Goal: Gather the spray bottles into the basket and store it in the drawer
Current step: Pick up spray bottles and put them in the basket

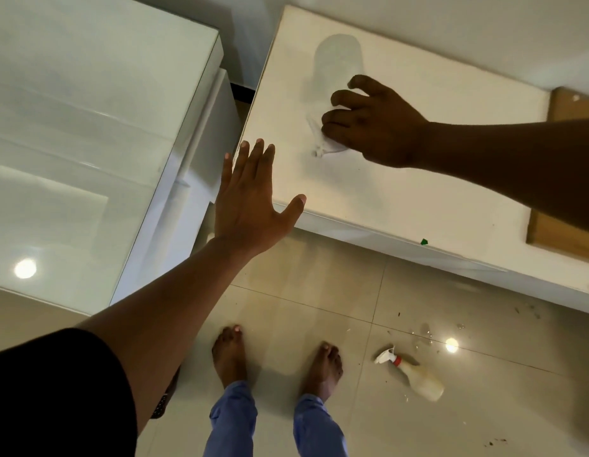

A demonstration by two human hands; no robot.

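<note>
The right hand (375,123) is curled over the neck and white trigger head of a clear spray bottle (336,70) on the white counter (402,199), fingers wrapped round it; the bottle's long axis runs away from the person, its nozzle toward the near edge. The left hand (250,199) is spread flat and empty by the counter's corner. A second, milky spray bottle (418,380) lies on its side on the floor tiles (319,291), right of the bare feet (276,357), head pointing up-left
</note>
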